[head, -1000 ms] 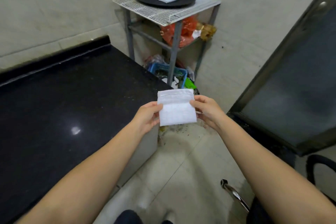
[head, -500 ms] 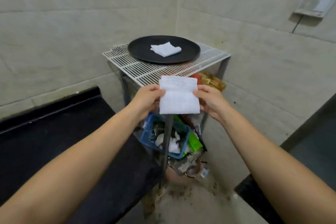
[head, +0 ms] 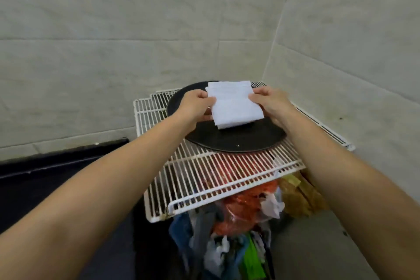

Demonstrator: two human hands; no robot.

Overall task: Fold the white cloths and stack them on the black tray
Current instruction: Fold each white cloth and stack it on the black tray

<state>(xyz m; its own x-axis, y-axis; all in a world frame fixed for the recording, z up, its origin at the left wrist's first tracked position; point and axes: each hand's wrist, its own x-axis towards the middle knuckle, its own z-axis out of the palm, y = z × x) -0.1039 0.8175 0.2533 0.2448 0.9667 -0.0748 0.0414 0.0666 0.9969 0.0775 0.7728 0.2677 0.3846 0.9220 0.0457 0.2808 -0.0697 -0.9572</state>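
A folded white cloth hangs over the middle of the round black tray, which lies on a white wire rack. My left hand pinches the cloth's left edge and my right hand pinches its right edge. The cloth held in my hands hides the centre of the tray, so the cloth that lay there earlier is out of sight.
The rack stands in a corner between two pale tiled walls. Below it sit an orange plastic bag, a brownish bag and mixed clutter with a green item. A black counter runs along the left.
Both hands carried the folded cloth forward and up from in front of the rack to over the black tray. The view moved closer to the rack.
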